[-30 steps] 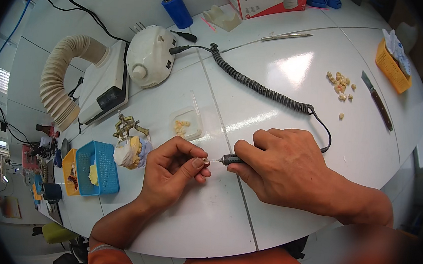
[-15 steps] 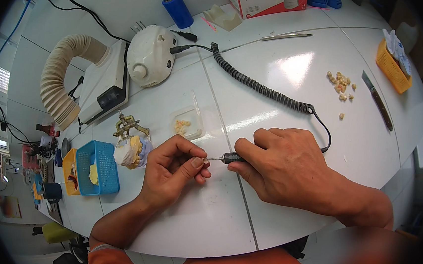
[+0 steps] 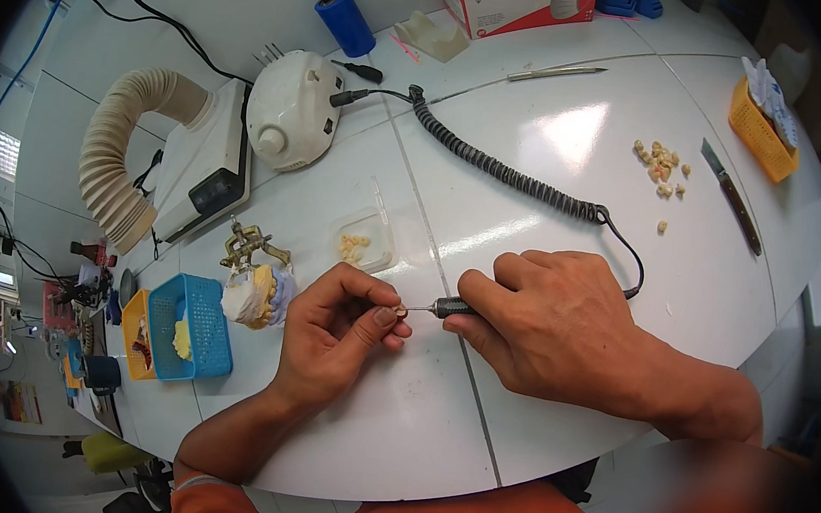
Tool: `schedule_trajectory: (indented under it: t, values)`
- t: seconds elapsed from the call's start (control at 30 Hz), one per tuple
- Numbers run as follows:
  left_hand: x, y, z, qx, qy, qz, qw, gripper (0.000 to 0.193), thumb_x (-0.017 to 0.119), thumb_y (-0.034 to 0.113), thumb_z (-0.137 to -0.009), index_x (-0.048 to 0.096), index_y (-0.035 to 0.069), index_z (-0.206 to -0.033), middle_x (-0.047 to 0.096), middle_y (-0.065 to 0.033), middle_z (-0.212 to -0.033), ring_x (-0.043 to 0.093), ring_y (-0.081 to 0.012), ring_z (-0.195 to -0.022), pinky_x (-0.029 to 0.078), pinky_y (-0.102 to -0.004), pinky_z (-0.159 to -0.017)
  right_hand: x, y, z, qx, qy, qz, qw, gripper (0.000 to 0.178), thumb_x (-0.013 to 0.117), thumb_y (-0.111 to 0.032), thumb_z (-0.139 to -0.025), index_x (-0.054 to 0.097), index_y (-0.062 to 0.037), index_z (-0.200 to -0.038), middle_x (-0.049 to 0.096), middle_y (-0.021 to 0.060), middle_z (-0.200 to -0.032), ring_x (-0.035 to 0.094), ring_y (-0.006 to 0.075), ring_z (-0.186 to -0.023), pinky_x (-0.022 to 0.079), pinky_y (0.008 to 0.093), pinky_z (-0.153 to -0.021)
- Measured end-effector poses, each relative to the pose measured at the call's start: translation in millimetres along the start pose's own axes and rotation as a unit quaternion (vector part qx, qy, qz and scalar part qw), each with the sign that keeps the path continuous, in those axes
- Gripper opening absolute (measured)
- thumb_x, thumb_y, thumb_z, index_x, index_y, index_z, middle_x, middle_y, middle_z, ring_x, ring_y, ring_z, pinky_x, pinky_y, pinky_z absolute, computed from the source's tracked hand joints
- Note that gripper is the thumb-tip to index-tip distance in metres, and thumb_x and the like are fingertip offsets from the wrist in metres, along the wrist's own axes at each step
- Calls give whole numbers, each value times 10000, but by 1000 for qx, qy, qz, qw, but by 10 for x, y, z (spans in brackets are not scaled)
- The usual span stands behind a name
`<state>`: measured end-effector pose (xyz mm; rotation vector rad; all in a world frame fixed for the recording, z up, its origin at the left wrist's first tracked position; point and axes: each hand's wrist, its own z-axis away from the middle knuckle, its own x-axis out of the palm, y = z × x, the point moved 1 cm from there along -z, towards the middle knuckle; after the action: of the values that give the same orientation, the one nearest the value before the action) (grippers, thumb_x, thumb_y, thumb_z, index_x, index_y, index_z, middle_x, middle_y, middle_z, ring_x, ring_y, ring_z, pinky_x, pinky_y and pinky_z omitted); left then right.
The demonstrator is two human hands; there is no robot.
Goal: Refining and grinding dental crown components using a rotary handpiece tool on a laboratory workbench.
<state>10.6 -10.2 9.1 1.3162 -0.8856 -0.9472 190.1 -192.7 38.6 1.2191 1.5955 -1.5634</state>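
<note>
My left hand (image 3: 335, 333) is closed in a pinch, thumb and forefinger around a small tooth-like piece (image 3: 400, 310) that the fingertips mostly cover. From the right, my right hand (image 3: 564, 331) grips a dark rotary handpiece (image 3: 453, 306). Its thin metal bit (image 3: 420, 308) reaches the piece at the left fingertips; whether it touches cannot be made out. A black coiled cord (image 3: 504, 171) runs from the handpiece to a white control unit (image 3: 293, 117). Beyond the left hand lies a clear plastic box (image 3: 384, 250) with several small tooth-like pieces inside.
Left of my hands stand a dental model on a brass articulator (image 3: 251, 297), a blue basket (image 3: 210, 349) and a suction unit with a ribbed hose (image 3: 105, 160). Several yellowish pieces (image 3: 661, 160), a knife (image 3: 731, 197) and an orange basket (image 3: 758, 130) are at the right.
The handpiece tip and the left fingertips have shifted very slightly, with a little more of the bit showing. Both hands keep their grips, and the surroundings are the same.
</note>
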Motion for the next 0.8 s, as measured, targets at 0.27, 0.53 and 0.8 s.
schedule_trajectory:
  t: [0.27, 0.53, 0.8]
  values:
    - [17, 6, 4, 9, 6, -6, 1000, 88, 655, -2, -1066, 602, -5, -1136, 660, -109, -1059, 730, -160, -908, 619, -274, -773, 18, 7, 5, -10, 19, 3, 1000, 359, 662, -354, -1058, 711, -32, -909, 669, 131, -689, 698, 299, -609, 514, 419, -537]
    - [16, 5, 16, 10, 0, -21, 1000, 79, 648, 6, -1072, 598, -1, -1134, 658, -108, -1059, 725, -160, -903, 616, -275, -768, -4, 8, -1, -10, 9, -1, 1000, 360, 665, -358, -1056, 709, -37, -898, 666, 128, -680, 698, 297, -606, 514, 418, -537]
    - [9, 10, 19, 9, 2, -23, 1000, 78, 644, 5, -1073, 593, 2, -1132, 658, -103, -1052, 719, -152, -892, 608, -270, -759, -1, 9, 0, -10, 10, -8, 1000, 357, 672, -358, -1052, 708, -40, -894, 666, 122, -674, 700, 297, -602, 519, 420, -545]
